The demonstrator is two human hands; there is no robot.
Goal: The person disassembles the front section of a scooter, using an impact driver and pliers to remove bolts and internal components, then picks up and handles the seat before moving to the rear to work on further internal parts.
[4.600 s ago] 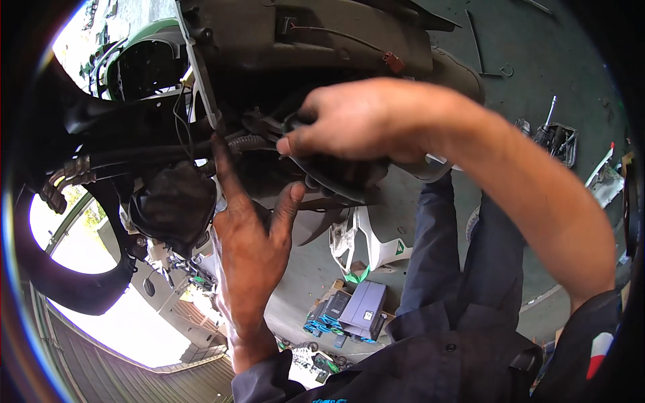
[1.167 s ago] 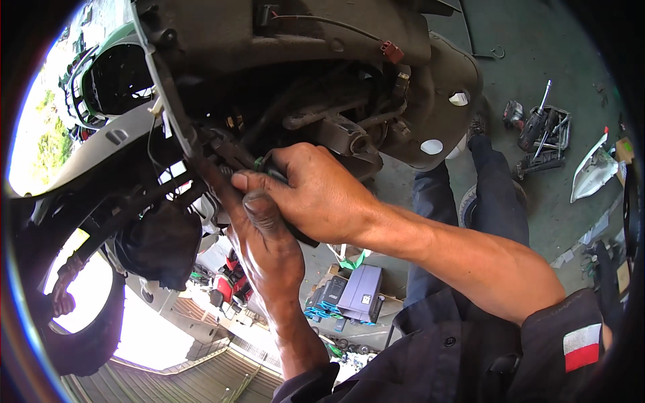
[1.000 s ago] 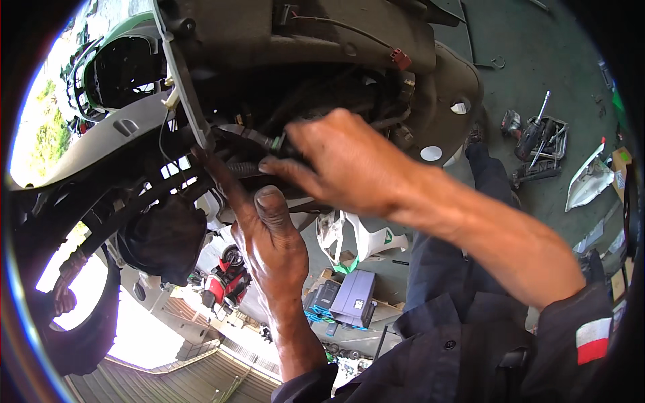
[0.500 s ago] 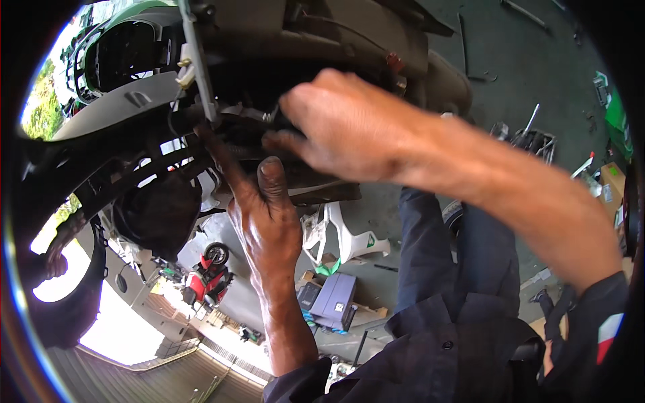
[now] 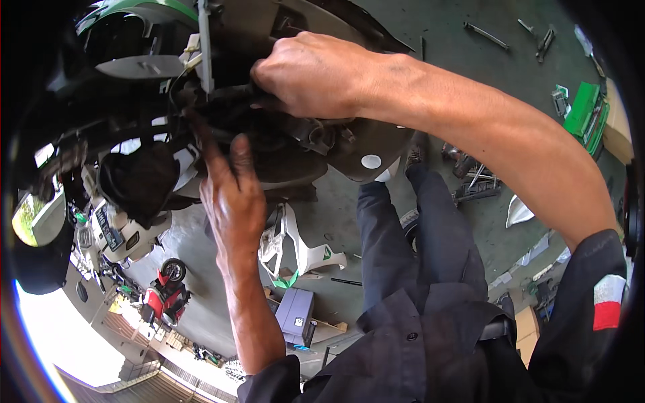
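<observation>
A dark, partly stripped scooter body [image 5: 363, 144] fills the upper part of the head view. My left hand [image 5: 232, 201] reaches up against its shadowed frame, index finger stretched out and thumb raised apart; the other fingers are mostly hidden. Above that fingertip runs a narrow pale strip [image 5: 205, 50], with a whitish wire connector [image 5: 192, 55] beside it. My right hand [image 5: 306, 77] is closed over the dark cavity to the right of the strip, knuckles up. Whatever its fingers grip is hidden beneath the hand. A black rounded part [image 5: 138, 178] hangs left of my left hand.
On the floor below lie a white fairing panel [image 5: 312, 256] and a grey-purple case [image 5: 294, 312]. A red motorcycle [image 5: 164, 299] stands farther off at lower left. A green box [image 5: 586, 117] and a metal bar [image 5: 485, 35] are at upper right.
My view has shifted, showing more floor on the right. My right hand, blurred before, now appears sharper and tucked closer to the cavity. The left hand keeps its pose against the frame.
</observation>
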